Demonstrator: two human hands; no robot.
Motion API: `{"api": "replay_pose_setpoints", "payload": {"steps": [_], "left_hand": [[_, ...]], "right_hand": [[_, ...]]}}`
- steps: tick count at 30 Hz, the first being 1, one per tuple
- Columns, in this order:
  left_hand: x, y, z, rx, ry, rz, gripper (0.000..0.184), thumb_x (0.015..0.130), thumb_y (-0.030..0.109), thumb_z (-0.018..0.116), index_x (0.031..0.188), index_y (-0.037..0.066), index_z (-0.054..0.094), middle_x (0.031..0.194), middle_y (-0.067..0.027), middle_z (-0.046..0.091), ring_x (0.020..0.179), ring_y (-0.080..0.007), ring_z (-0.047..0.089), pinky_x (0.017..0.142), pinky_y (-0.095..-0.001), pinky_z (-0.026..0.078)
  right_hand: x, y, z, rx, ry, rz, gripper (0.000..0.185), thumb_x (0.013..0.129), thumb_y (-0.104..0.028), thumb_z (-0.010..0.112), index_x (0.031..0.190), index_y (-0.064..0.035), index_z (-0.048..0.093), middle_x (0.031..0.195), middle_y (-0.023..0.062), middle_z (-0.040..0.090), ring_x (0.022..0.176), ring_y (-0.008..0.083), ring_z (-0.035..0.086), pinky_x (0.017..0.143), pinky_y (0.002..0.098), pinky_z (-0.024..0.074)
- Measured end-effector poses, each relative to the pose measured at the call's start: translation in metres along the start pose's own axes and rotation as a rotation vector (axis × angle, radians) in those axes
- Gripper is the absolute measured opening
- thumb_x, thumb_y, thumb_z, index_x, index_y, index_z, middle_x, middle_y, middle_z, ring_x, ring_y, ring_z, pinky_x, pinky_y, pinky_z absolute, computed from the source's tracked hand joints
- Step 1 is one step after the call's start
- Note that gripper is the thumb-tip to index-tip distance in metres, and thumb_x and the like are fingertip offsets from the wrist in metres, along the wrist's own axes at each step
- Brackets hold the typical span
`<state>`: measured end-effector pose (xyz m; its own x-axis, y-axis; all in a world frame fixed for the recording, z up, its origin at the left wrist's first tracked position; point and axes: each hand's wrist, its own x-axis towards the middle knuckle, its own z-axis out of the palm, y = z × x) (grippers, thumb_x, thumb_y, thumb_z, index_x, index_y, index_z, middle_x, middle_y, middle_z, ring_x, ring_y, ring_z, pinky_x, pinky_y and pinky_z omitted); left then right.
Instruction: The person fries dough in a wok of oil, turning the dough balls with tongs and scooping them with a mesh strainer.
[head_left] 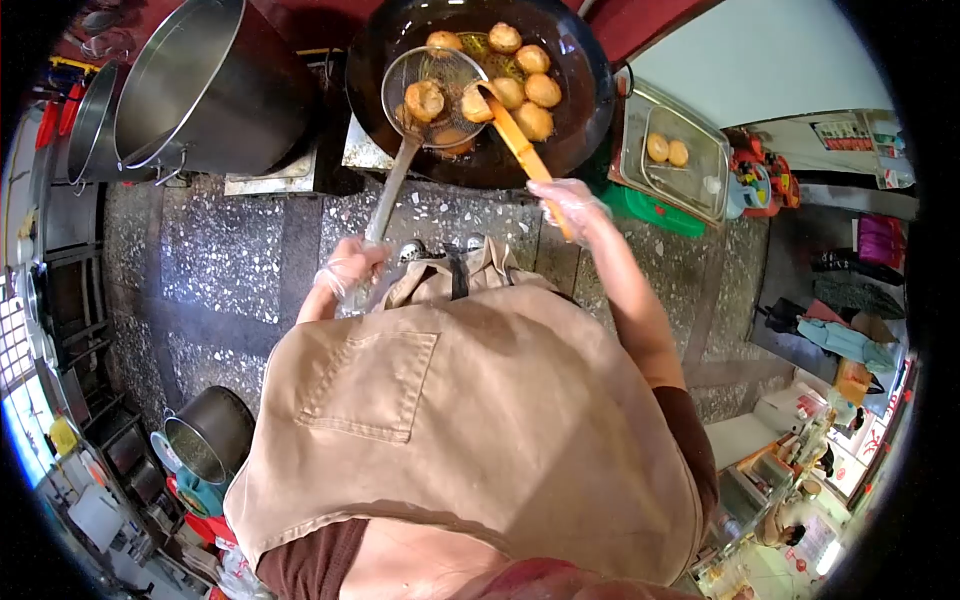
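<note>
My left hand [352, 266], in a clear plastic glove, is closed round the long metal handle of a mesh strainer [385, 200]. The strainer's round basket is over the oil in a black wok [590, 110]. In the basket sits a browned fried ball [424, 101], and a paler ball [477, 101] lies at its right rim. My right hand [572, 206], also gloved, grips long wooden tongs [520, 147]; their tip touches the paler ball. Several more golden balls [542, 90] float in the oil on the right side of the wok.
Right of the wok, a tray with a wire rack [697, 200] holds two fried balls [667, 150], above a green container [655, 212]. Large metal pots [185, 90] stand at the left. Another pot [212, 435] is on the floor behind left. A person [780, 525] appears far at lower right.
</note>
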<state>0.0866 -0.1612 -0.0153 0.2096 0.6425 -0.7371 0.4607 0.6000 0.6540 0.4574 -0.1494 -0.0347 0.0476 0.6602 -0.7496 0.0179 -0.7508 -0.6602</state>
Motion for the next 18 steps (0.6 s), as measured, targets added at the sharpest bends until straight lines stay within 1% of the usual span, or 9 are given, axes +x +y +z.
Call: {"api": "replay_pose_setpoints", "payload": {"steps": [2, 4, 6, 8, 9, 10, 12, 15, 18], "left_hand": [[0.002, -0.004, 0.002, -0.034, 0.0, 0.007, 0.025, 0.077, 0.025, 0.067, 0.07, 0.002, 0.058, 0.057, -0.0005, 0.053, 0.049, -0.0099, 0.046, 0.046, -0.0248, 0.035], [-0.001, 0.0, 0.003, -0.023, 0.017, 0.04, 0.027, 0.074, 0.025, 0.066, 0.064, 0.002, 0.058, 0.056, -0.0029, 0.053, 0.048, -0.0126, 0.048, 0.047, -0.0274, 0.037], [-0.006, 0.009, 0.005, -0.016, 0.019, 0.032, 0.025, 0.074, 0.023, 0.066, 0.067, 0.001, 0.057, 0.056, -0.003, 0.053, 0.048, -0.0128, 0.048, 0.046, -0.0277, 0.037], [-0.013, 0.019, 0.007, -0.006, 0.051, -0.005, 0.023, 0.074, 0.021, 0.065, 0.07, 0.0, 0.057, 0.055, -0.0033, 0.053, 0.047, -0.0131, 0.048, 0.045, -0.0281, 0.037], [-0.014, 0.022, 0.006, -0.004, 0.05, -0.005, 0.023, 0.074, 0.021, 0.065, 0.07, 0.0, 0.057, 0.055, -0.0033, 0.053, 0.047, -0.0131, 0.048, 0.045, -0.0281, 0.037], [-0.014, 0.024, 0.006, 0.025, 0.035, -0.018, 0.022, 0.075, 0.02, 0.065, 0.07, 0.0, 0.056, 0.056, -0.0035, 0.053, 0.047, -0.0132, 0.047, 0.045, -0.0282, 0.038], [-0.012, 0.023, 0.006, 0.056, 0.02, -0.032, 0.022, 0.075, 0.02, 0.064, 0.07, 0.0, 0.056, 0.056, -0.0037, 0.053, 0.046, -0.0133, 0.047, 0.044, -0.0283, 0.038], [-0.011, 0.02, 0.007, 0.078, 0.037, -0.015, 0.021, 0.076, 0.019, 0.064, 0.071, 0.0, 0.057, 0.056, -0.0037, 0.054, 0.045, -0.0133, 0.047, 0.045, -0.0281, 0.038], [-0.014, 0.025, 0.008, 0.096, 0.067, 0.005, 0.021, 0.076, 0.019, 0.064, 0.072, -0.001, 0.057, 0.055, -0.0036, 0.053, 0.045, -0.0133, 0.047, 0.044, -0.0283, 0.037]], "right_hand": [[-0.024, -0.009, -0.019, -0.308, 0.091, -0.105, 0.037, 0.072, -0.03, 0.074, 0.095, -0.003, 0.062, 0.067, -0.0013, 0.054, 0.055, 0.0098, 0.049, 0.049, 0.0247, 0.0393], [-0.034, -0.015, -0.044, -0.575, 0.138, -0.156, 0.048, 0.072, -0.034, 0.073, 0.101, 0.0011, 0.059, 0.085, 0.0061, 0.062, 0.078, 0.0158, 0.058, 0.072, 0.0284, 0.0452], [-0.052, -0.045, -0.051, -1.055, 0.232, -0.092, 0.049, 0.073, -0.038, 0.068, 0.105, -0.0028, 0.055, 0.091, 0.0133, 0.063, 0.086, 0.0256, 0.06, 0.077, 0.0354, 0.0449], [-0.056, -0.05, -0.055, -1.37, 0.333, -0.307, 0.051, 0.074, -0.038, 0.065, 0.107, -0.0021, 0.05, 0.098, 0.0179, 0.06, 0.093, 0.0317, 0.058, 0.082, 0.0392, 0.0453], [-0.053, -0.056, -0.052, -1.504, 0.334, -0.309, 0.049, 0.075, -0.032, 0.063, 0.109, -0.0003, 0.048, 0.1, 0.0187, 0.058, 0.096, 0.031, 0.057, 0.082, 0.0395, 0.0461], [-0.047, -0.05, -0.055, -1.615, 0.4, -0.494, 0.046, 0.075, -0.029, 0.063, 0.106, 0.0017, 0.049, 0.093, 0.0179, 0.059, 0.091, 0.0302, 0.059, 0.08, 0.0379, 0.047], [-0.04, -0.058, -0.052, -1.747, 0.433, -0.569, 0.041, 0.074, -0.019, 0.061, 0.106, 0.0029, 0.049, 0.088, 0.0145, 0.06, 0.084, 0.0287, 0.06, 0.075, 0.0376, 0.0475], [-0.033, -0.063, -0.056, -1.897, 0.49, -0.743, 0.037, 0.073, -0.012, 0.057, 0.105, 0.0038, 0.049, 0.084, 0.0128, 0.06, 0.078, 0.0281, 0.06, 0.07, 0.0381, 0.0472], [-0.028, -0.06, -0.058, -2.0, 0.483, -0.812, 0.033, 0.074, -0.008, 0.054, 0.105, 0.0045, 0.05, 0.083, 0.0127, 0.059, 0.077, 0.0279, 0.059, 0.068, 0.0391, 0.046]]}}
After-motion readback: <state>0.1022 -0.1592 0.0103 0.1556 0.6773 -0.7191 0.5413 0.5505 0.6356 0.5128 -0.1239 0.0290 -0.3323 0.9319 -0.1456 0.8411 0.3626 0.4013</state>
